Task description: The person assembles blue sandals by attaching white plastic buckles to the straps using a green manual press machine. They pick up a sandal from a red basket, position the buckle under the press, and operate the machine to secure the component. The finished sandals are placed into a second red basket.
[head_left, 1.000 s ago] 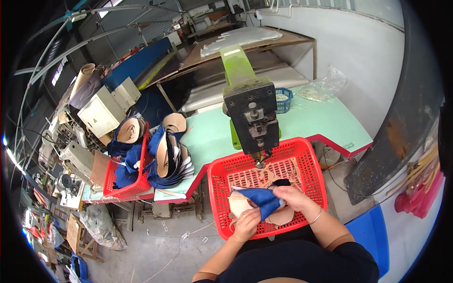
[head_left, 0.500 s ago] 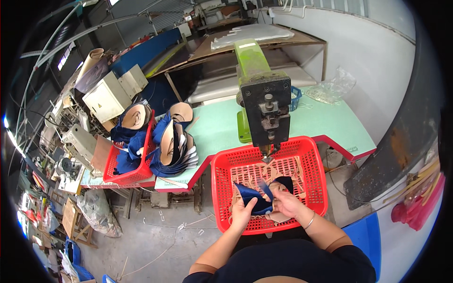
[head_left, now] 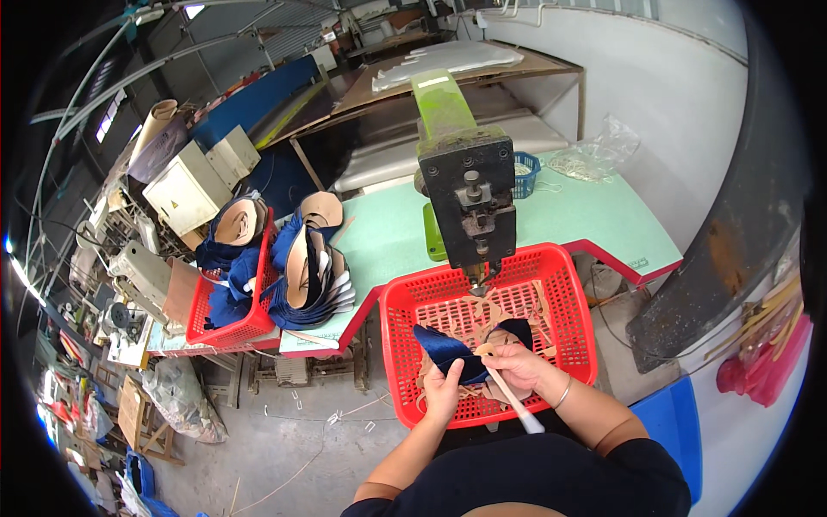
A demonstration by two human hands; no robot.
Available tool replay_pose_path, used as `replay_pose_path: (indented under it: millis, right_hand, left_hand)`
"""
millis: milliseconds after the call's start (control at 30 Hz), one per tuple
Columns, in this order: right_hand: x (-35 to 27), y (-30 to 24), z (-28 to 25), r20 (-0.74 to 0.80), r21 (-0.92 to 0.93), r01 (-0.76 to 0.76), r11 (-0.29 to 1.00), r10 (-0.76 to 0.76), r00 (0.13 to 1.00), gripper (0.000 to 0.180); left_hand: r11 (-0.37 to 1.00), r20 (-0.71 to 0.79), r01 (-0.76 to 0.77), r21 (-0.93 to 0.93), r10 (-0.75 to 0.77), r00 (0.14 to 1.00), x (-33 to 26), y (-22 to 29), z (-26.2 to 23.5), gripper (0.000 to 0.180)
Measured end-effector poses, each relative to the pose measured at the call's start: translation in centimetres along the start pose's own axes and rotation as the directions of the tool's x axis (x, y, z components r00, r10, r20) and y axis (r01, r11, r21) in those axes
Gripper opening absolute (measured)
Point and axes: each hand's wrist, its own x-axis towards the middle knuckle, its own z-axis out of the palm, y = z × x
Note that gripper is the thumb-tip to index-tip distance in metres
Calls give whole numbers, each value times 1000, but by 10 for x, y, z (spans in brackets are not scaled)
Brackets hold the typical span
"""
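Note:
Above the red basket (head_left: pixel 398 302), both hands are closed on a dark blue, curved fabric piece (head_left: pixel 441 346) that looks like a shoe upper. My left hand (head_left: pixel 442 392) pinches its lower edge, thumb on top. At its beige-lined part, my right hand (head_left: pixel 519 369) grips with bent fingers. From under those fingers a pale strip (head_left: pixel 510 398) with a whiter, wider end slants down toward my body; whether it is part of the same piece I cannot tell. Beige scraps (head_left: pixel 538 302) lie in the basket. Just beyond my hands hangs the black head (head_left: pixel 472 202) of a green machine (head_left: pixel 444 103).
The pale green tabletop (head_left: pixel 586 220) has a red edge. At left, stacked blue-and-beige pieces (head_left: pixel 301 271) stand beside a smaller red basket (head_left: pixel 231 326) of similar pieces. A small blue basket (head_left: pixel 525 183) sits behind the machine head. A dark pillar (head_left: pixel 715 267) rises at right.
The blue piece has been turned and slightly raised between my hands. A pale strip now shows below my right hand. The whole view has shifted slightly.

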Motion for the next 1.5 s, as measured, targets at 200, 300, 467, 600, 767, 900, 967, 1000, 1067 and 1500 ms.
replay_pose_path:
  millis: [200, 300, 467, 600, 767, 900, 967, 1000, 1067, 1500]
  right_hand:
    - [-13, -23, 16, 122, -847, 387, 364, -575, 809, 21]
    - [-26, -47, 25, 321, -910, 414, 21, -595, 737, 22]
    - [-19, -68, 15, -51, -803, 82, 590, -206, 977, 19]
    - [-2, -77, 4, -87, -245, -89, 965, 69, 994, 18]
    - [1, -78, 15, -85, -578, -50, 814, 1, 996, 19]
    - [-8, -86, 32, -87, -884, 2, 468, -169, 982, 22]
    - [-8, -85, 34, -91, -916, 40, 399, -303, 949, 23]
    - [-10, -88, 36, -73, -933, 77, 352, -392, 917, 23]
    - [-5, -77, 28, -44, -888, 209, 410, -529, 848, 22]
    - [-19, -61, 24, 26, -806, 360, 470, -580, 814, 20]
  left_hand:
    - [997, -28, -79, -9, 78, 997, 17, -9, -3, 41]
    - [560, 180, -464, 687, 487, 854, 40, 35, 3, 68]
    - [538, 735, -561, 629, -177, 655, 76, 47, -10, 55]
    - [803, 593, 8, 596, -447, 670, 89, 32, -13, 43]
    - [790, 589, -76, 608, -385, 711, 89, 20, -22, 39]
    - [670, 546, -356, 651, -87, 833, 76, 31, -15, 29]
    - [322, 600, -703, 634, 369, 710, 59, 36, -6, 23]
    - [151, 660, -764, 628, 417, 625, 51, 33, -6, 24]
    - [14, 693, -784, 620, 459, 556, 31, 21, -3, 35]
    - [947, 311, 319, -15, -299, 902, 37, -16, -3, 46]
